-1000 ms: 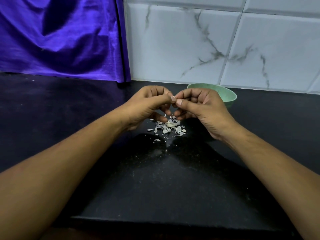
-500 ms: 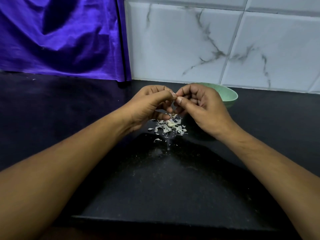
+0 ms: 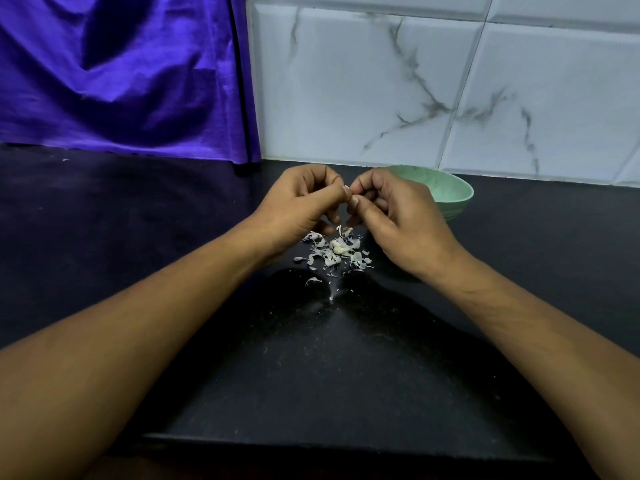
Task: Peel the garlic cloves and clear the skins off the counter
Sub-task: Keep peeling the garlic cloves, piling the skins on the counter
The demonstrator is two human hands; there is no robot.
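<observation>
Left hand (image 3: 298, 206) and right hand (image 3: 398, 216) meet, fingers (image 3: 313, 176) curled inward. Thumb tips touch; both forearms reach forward.

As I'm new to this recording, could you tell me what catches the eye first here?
The bare left hand and right hand meet fingertip to fingertip mid-counter, apparently pinching a hidden garlic clove. Below lies a pale pile of papery garlic skins on the black stone counter; a mint-green round bowl sits behind the right hand.

I see skins (image 3: 332, 252) piled mid-frame on the counter (image 3: 311, 375), bowl (image 3: 453, 199) behind them rightward, cloth (image 3: 121, 74) upper left.
</observation>
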